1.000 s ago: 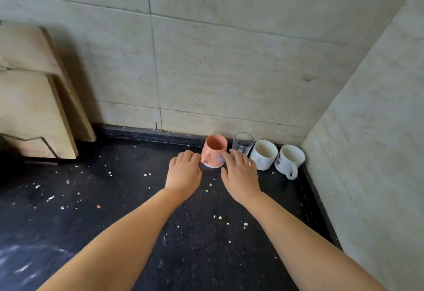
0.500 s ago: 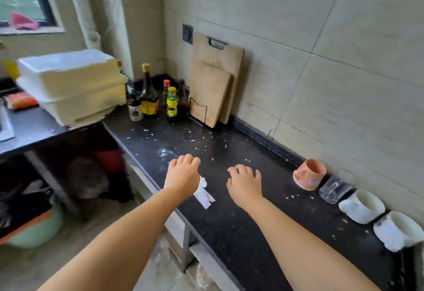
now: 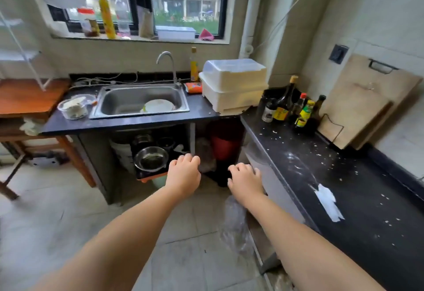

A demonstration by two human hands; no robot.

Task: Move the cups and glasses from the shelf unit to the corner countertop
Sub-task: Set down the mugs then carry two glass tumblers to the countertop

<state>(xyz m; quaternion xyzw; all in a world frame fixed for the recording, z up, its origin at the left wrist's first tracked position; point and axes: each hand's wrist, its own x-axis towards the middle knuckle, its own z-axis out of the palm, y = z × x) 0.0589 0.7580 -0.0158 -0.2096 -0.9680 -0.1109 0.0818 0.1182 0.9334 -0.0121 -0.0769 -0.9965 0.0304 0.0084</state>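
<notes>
Both my hands are stretched out in front of me over the tiled floor, holding nothing. My left hand (image 3: pixel 183 173) hangs with loosely curled fingers in front of the space under the sink. My right hand (image 3: pixel 245 180) is beside the front edge of the black countertop (image 3: pixel 355 199), fingers relaxed. No cup or glass is in view now. A white wire shelf unit (image 3: pixel 20 54) shows partly at the far left edge.
A steel sink (image 3: pixel 140 101) with a plate sits under the window. A white dish box (image 3: pixel 234 84), sauce bottles (image 3: pixel 289 107) and wooden cutting boards (image 3: pixel 364 102) stand along the counter. A wooden table (image 3: pixel 27 100) is at left. Pots lie under the sink.
My view has swung left, away from the corner with the pink cup, glass and two white mugs. Both hands left the counter and now hang over the floor.
</notes>
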